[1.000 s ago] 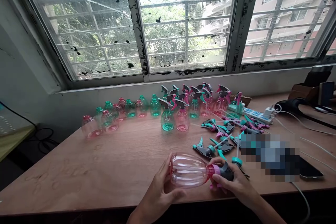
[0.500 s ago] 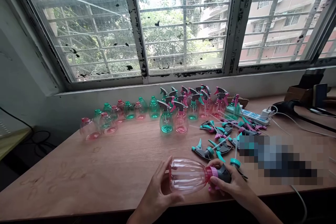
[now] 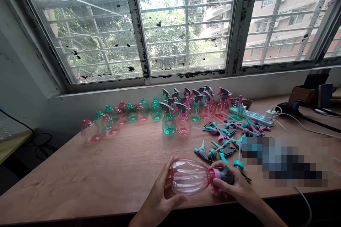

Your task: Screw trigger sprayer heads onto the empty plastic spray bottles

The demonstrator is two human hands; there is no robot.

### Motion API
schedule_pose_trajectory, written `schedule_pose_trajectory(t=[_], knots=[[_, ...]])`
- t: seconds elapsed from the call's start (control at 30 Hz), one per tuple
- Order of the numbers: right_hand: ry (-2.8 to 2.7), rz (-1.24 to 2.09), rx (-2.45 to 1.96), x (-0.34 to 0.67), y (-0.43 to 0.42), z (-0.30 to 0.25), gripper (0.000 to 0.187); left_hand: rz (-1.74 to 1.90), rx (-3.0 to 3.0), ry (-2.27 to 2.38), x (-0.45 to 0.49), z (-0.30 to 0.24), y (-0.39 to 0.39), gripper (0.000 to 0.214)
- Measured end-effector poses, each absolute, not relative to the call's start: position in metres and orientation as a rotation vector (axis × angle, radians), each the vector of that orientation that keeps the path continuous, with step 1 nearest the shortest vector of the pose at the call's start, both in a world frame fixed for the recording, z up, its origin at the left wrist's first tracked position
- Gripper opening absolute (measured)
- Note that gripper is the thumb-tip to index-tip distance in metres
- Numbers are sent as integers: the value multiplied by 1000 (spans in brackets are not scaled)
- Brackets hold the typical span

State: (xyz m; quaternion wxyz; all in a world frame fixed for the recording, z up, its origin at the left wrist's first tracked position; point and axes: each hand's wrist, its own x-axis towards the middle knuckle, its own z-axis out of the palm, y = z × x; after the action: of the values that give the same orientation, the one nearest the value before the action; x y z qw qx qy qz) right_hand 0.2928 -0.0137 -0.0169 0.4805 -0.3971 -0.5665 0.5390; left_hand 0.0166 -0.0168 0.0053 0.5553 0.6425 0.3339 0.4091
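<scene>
A clear pink spray bottle (image 3: 189,176) lies on its side just above the near edge of the wooden table (image 3: 112,170). My left hand (image 3: 160,198) cups the bottle's base, fingers wrapped round it. My right hand (image 3: 234,188) is closed on the black and pink trigger head (image 3: 225,176) seated on the bottle's neck.
Loose trigger heads (image 3: 226,138) lie in a heap right of centre. Assembled pink and green spray bottles (image 3: 191,108) and capless bottles (image 3: 117,117) stand in rows by the wall under the window. A power strip (image 3: 257,116), cables and a blurred patch are at the right.
The bottle and both hands have barely shifted; my right hand's fingers have moved a little on the trigger head. The view has tilted slightly.
</scene>
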Motion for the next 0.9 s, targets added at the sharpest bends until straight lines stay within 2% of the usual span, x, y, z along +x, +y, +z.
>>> schedule_pose_trajectory(t=[0.17,0.37,0.6,0.77,0.9], knots=[[-1352,1347,-953,293,-12,-16,40,964,1631,753,15,3,-16,90],[-1366,1333,-941,293,-12,-22,38,925,1475,785,15,8,-19,117],[-1342,1325,-956,292,-11,-21,41,906,1586,808,17,4,-15,108],[-1334,1328,-964,292,-13,-18,40,898,1641,847,15,2,-15,125],[-1334,1330,-963,292,-13,-18,42,848,1566,814,14,7,-16,111]])
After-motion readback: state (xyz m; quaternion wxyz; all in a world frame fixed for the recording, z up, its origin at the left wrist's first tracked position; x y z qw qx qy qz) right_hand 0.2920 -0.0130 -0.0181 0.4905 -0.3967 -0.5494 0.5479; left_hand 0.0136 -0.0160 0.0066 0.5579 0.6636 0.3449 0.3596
